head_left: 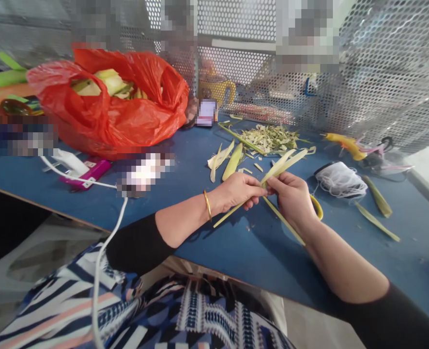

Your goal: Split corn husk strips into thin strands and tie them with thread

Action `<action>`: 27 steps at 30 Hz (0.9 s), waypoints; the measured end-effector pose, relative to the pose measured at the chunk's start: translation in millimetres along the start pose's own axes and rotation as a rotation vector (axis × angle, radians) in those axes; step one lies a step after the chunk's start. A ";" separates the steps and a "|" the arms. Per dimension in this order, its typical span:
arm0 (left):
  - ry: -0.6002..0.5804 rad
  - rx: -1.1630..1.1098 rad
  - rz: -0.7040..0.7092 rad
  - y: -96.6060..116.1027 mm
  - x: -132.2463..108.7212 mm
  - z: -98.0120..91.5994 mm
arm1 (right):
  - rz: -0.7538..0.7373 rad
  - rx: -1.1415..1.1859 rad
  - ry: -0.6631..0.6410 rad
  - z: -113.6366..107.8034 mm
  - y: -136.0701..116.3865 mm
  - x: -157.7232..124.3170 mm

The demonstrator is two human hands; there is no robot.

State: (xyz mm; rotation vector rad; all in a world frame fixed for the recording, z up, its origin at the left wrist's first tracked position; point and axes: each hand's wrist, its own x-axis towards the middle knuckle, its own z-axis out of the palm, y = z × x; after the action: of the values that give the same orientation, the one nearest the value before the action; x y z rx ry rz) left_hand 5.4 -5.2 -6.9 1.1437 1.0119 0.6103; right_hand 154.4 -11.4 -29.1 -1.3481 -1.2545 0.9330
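Pale green-yellow strips that look like corn husk [285,165] are pinched between my two hands at the middle of the blue table. My left hand [236,194], with a gold bangle at the wrist, closes finger and thumb on them. Right beside it, my right hand [292,196] grips the same strips. Their broad ends fan out up and to the right, while two narrow ends point down toward the table's front edge. Just beyond my hands lie loose husk pieces [233,162] and a heap of small husk scraps [268,139].
A red plastic bag [116,126] of husks stands at the back left, near a purple box [87,174] and a white cable [122,213]. White thread [340,179], a yellow tool [345,144] and husk leaves [378,196] lie right. A perforated metal screen [236,58] borders the back.
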 end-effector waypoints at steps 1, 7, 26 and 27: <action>0.012 -0.004 -0.006 -0.5 0.1 0.3 | 0.016 -0.026 -0.009 -2.2 -2.0 1.1; 0.055 -0.007 0.038 -4.9 2.8 1.7 | -0.195 -0.320 0.222 -15.6 -16.8 3.0; -0.084 0.284 0.080 -14.9 4.7 4.2 | -0.225 -0.341 -0.040 -2.1 -9.6 -8.1; -0.092 0.254 0.059 -13.3 3.6 4.0 | -0.250 -0.349 -0.027 -1.3 -9.2 -8.1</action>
State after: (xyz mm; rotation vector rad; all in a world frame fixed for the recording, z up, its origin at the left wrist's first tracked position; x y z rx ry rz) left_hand 9.3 -8.5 -20.3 1.4167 0.9986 0.4794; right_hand 152.7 -20.2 -20.7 -1.4045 -1.6182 0.5763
